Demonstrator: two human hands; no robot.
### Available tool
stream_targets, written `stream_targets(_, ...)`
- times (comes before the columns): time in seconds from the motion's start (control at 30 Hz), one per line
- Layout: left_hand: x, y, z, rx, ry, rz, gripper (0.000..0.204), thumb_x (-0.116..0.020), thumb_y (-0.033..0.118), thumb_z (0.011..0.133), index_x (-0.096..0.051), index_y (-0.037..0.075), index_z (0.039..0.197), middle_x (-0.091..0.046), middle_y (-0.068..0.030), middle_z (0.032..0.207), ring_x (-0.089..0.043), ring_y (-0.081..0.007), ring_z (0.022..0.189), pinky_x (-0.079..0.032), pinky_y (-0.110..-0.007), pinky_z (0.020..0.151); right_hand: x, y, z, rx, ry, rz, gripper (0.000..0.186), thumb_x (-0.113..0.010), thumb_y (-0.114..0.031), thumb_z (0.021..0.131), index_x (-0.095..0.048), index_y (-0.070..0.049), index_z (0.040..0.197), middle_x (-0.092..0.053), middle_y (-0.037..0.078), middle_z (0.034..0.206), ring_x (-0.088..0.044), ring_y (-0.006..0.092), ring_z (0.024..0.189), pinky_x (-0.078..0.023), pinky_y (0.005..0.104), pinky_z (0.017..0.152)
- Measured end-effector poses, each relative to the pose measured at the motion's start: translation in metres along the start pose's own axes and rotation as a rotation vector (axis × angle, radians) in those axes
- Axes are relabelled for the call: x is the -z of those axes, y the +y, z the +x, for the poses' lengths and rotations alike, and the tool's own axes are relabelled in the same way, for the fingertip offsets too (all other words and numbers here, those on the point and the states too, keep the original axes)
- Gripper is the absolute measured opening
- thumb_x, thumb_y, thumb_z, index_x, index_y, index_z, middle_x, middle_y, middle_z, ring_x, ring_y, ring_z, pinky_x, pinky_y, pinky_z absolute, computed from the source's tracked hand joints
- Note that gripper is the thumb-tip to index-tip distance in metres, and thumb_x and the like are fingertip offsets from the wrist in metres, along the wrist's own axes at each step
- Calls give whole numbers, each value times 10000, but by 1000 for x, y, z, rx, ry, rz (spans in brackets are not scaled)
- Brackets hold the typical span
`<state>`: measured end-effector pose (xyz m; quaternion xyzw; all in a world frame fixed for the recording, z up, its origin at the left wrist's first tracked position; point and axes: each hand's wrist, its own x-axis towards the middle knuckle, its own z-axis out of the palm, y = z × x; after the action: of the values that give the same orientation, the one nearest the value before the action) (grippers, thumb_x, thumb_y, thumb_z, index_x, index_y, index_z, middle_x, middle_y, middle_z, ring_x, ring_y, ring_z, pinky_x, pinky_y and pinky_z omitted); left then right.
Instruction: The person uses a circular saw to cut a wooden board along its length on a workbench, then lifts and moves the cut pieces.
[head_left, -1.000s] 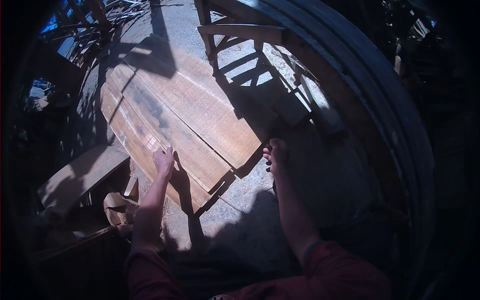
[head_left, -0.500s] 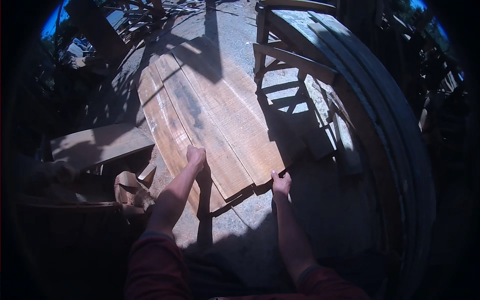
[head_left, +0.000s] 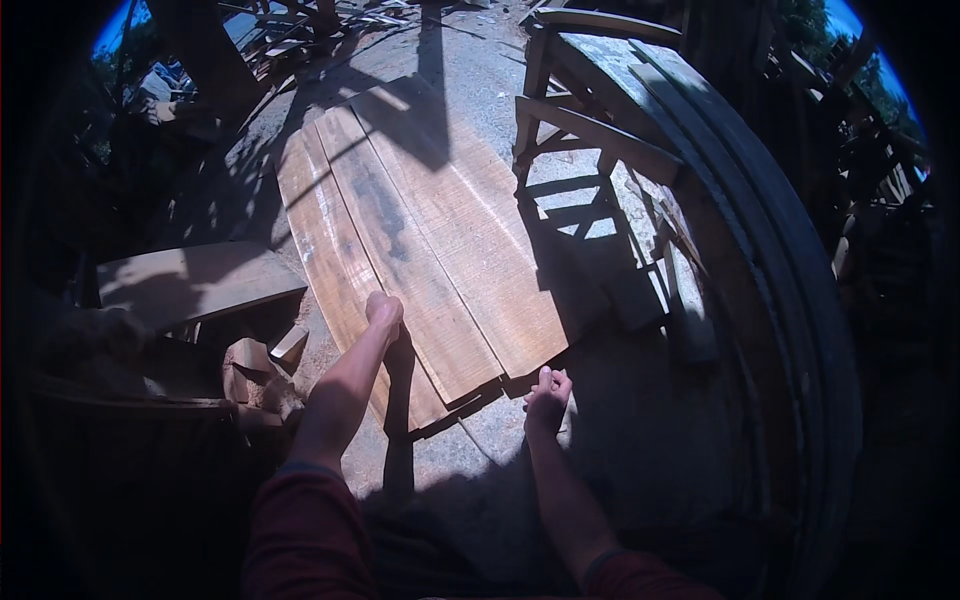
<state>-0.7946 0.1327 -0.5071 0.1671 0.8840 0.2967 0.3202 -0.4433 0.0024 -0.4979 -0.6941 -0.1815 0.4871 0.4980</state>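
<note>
Three wide wooden planks lie side by side on the ground before me: a left plank [head_left: 320, 215], a middle plank [head_left: 412, 290] with a dark stain, and a right plank [head_left: 470, 235]. My left hand [head_left: 384, 312] is closed in a fist above the seam of the left and middle planks, casting a long shadow. Whatever it grips, if anything, is hidden. My right hand [head_left: 547, 400] is just off the right plank's near end, fingers curled in and thumb up. What those fingers hold, if anything, is too small to make out.
On the right stands a long timber bench [head_left: 690, 150] with boards along its top. A shorter board [head_left: 200, 282] rests at the left above wood offcuts [head_left: 250, 365]. Scrap wood [head_left: 290, 40] is piled at the far left.
My right hand has shifted left and toward me, away from the right plank's near corner, its fingers curling more. My left hand has hardly moved.
</note>
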Motion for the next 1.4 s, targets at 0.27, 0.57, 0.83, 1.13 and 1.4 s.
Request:
stream_targets(0.27, 13, 16, -20, 8, -140, 28, 151, -656, 45, 830, -709, -41, 941, -710, -218, 926, -703, -335, 830, -550, -422, 648, -25, 36, -75, 133, -255, -47, 444, -647, -253, 1010, -492, 1, 1339, -586, 47, 728, -569, 99, 571, -463, 254, 462)
stream_targets(0.57, 27, 50, -51, -344, -158, -192, 322, -668, 196, 896, -538, 89, 622, -474, 1, 601, -437, -129, 511, -332, -336, 474, -47, 34, -62, 462, -292, -230, 584, -628, -108, 945, -437, 38, 1476, -646, 118, 930, -650, 192, 847, -555, 343, 730)
stream_targets(0.83, 14, 80, -120, -461, -740, -352, 529, -543, 152, 1022, -448, 56, 1534, -644, -103, 1198, -629, -162, 1004, -531, -356, 866, -24, -34, -35, 871, -166, -514, 320, -815, -238, 846, -660, 6, 983, -541, 149, 925, -571, 303, 787, -502, 398, 714)
stream_targets(1.13, 44, 69, -88, -191, -553, -442, 605, -436, 569, 1050, -638, 30, 1235, -703, -134, 1111, -676, -230, 861, -544, -371, 749, -55, -123, -104, 528, -378, -41, 326, -767, -252, 904, -657, 23, 767, -678, 118, 703, -627, 190, 662, -491, 374, 637)
stream_targets(1.4, 68, 111, -107, -298, -609, -978, 463, -438, 347, 1103, -555, 0, 1387, -676, -146, 1265, -675, -248, 1096, -548, -387, 969, -63, -163, -120, 129, -535, 324, 331, -712, -239, 940, -623, 16, 1132, -647, 51, 784, -639, 165, 581, -543, 311, 490)
